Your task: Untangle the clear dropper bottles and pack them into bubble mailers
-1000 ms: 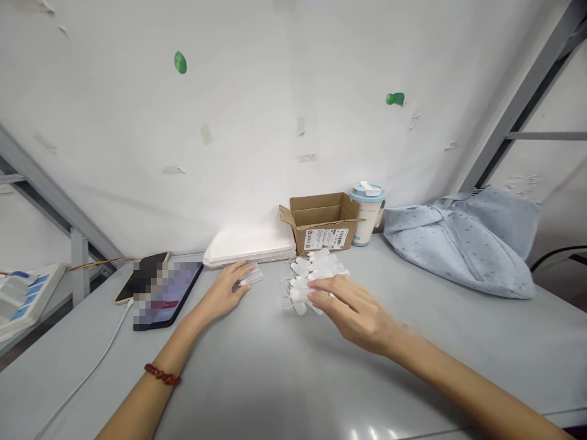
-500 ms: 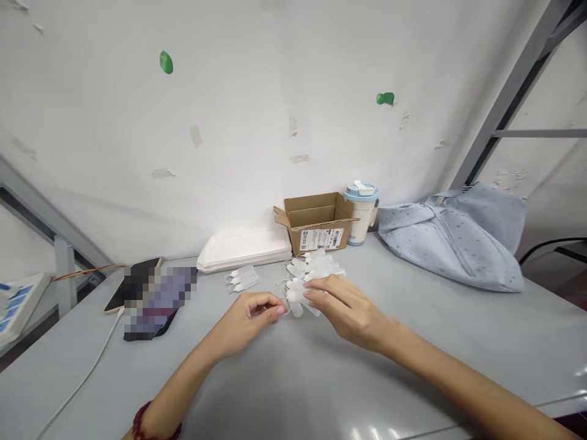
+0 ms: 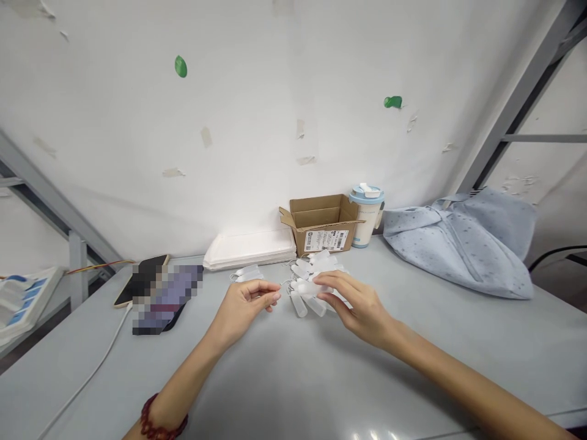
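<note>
On smooth table, right hand pinches translucent plastic tubes.

The frosted plastic pieces at my right hand are translucent white, smooth and faintly glossy. The grey table under them is smooth with a soft sheen, catching bright spots of light at its near edge. Behind stands a cardboard box, matt brown, with a white paper label. The bag is soft pale-blue cloth, matt and creased. The wall is matt white, rough in patches. The frame looks like dull grey metal.
</note>
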`<state>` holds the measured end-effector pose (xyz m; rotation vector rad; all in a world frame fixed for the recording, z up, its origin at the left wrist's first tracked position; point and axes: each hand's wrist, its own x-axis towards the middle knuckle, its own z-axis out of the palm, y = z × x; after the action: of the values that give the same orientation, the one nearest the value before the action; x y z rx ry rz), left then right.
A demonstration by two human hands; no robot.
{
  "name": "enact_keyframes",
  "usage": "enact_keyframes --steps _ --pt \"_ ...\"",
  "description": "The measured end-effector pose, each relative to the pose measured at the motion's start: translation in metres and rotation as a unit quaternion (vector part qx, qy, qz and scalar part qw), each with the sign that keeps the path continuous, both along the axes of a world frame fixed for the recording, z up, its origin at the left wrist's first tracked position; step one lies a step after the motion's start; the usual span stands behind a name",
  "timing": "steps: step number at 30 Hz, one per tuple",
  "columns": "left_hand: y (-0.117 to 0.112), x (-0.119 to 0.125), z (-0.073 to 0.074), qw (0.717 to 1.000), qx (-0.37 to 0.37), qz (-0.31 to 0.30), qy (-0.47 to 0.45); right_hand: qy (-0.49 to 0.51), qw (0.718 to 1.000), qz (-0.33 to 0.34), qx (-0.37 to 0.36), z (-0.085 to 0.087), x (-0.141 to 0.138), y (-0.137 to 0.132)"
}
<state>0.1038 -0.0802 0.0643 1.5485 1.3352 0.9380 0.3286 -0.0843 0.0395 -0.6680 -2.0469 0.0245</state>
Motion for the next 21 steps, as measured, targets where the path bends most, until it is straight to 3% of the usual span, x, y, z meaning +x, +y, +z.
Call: enact_keyframes --steps 21 --pt "-0.0087 0.0032 -0.0031 0.997 0.038 -0.070 0.007 0.008 0.999 0.037 -0.033 -0.0030 -0.0040 -0.0033"
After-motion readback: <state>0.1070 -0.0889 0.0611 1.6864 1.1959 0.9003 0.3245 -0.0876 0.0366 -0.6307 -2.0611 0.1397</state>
